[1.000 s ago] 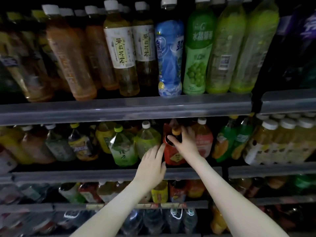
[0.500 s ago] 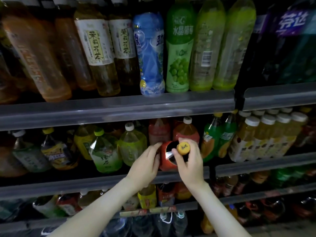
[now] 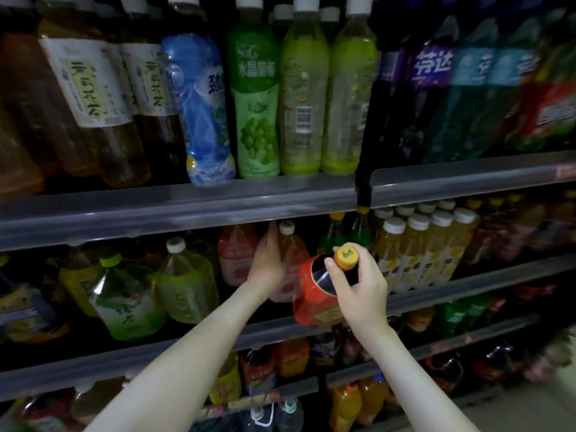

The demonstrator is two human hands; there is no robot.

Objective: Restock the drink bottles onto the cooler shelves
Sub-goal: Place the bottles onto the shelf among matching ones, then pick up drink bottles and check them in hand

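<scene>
My right hand (image 3: 361,288) grips the neck of a dark drink bottle with a red label (image 3: 311,302) and an orange cap, tilted toward me in front of the middle shelf rail (image 3: 467,283). My left hand (image 3: 268,260) reaches into that shelf, between a pink-labelled bottle (image 3: 235,255) and an orange bottle with a white cap (image 3: 293,244). Its fingers lie against the orange bottle; how they hold it is hidden.
Green tea bottles (image 3: 184,282) fill the middle shelf to the left, yellow juice bottles (image 3: 417,247) to the right. The upper shelf (image 3: 187,207) carries tall tea, blue and green bottles. Lower shelves hold more bottles. Floor shows at bottom right.
The red-labelled bottle has come out of the shelf and tipped toward me in my right hand. My left hand has left it and gone deeper into the shelf.
</scene>
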